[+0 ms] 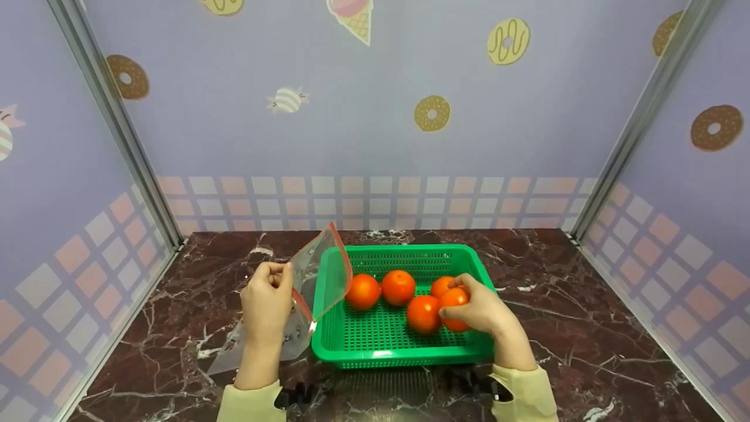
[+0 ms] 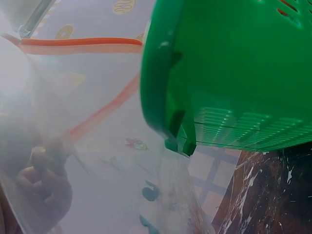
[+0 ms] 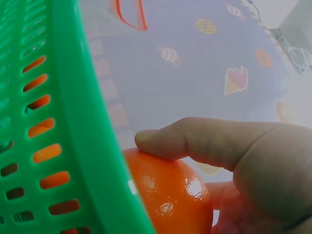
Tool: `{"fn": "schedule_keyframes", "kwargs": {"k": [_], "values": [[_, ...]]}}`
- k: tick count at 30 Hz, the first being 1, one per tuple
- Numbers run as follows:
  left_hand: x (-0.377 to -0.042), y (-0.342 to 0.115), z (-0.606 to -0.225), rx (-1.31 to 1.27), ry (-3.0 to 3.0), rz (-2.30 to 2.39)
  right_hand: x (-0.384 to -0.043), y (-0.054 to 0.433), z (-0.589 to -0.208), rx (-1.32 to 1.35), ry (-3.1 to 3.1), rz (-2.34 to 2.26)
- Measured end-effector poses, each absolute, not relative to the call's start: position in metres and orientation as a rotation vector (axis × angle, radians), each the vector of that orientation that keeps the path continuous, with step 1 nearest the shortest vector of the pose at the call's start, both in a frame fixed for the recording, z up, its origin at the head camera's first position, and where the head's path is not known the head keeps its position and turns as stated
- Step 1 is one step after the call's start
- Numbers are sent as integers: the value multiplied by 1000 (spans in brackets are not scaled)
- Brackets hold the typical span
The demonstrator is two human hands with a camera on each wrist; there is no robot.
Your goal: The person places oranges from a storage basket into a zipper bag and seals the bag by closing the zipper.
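Note:
My left hand (image 1: 266, 302) pinches the edge of a clear zip bag (image 1: 333, 272) with a red seal strip. The bag's mouth gapes toward the right and overlaps the left rim of a green plastic basket (image 1: 404, 354) in the head view. Over the basket's right side, my right hand (image 1: 483, 308) grips a shiny orange (image 1: 454, 310), thumb on one side and fingers on the other. Several more oranges (image 1: 398, 288) are in the basket, one of them partly hidden behind the held one. The right wrist view shows the thumb pressed on the held orange (image 3: 175, 195) beside the basket rim.
Everything stands on a dark red marbled tabletop (image 1: 586, 328). Purple patterned walls (image 1: 375, 146) close it in at the back and both sides, with metal posts (image 1: 638, 117) at the corners. The lower part of the bag lies on the table left of the basket.

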State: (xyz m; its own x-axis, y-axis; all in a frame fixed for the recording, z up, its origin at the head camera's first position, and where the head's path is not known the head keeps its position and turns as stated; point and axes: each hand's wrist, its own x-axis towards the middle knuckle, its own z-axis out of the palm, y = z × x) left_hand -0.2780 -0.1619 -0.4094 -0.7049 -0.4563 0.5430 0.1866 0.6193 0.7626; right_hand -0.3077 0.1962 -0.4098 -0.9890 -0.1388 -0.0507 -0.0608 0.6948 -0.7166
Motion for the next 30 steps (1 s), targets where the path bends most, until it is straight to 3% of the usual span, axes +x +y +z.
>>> {"fn": "schedule_keyframes", "kwargs": {"k": [30], "values": [[-278,-162,-410,213,-2097,-1117,-305,166,-405,-311,2634,-1654]]}}
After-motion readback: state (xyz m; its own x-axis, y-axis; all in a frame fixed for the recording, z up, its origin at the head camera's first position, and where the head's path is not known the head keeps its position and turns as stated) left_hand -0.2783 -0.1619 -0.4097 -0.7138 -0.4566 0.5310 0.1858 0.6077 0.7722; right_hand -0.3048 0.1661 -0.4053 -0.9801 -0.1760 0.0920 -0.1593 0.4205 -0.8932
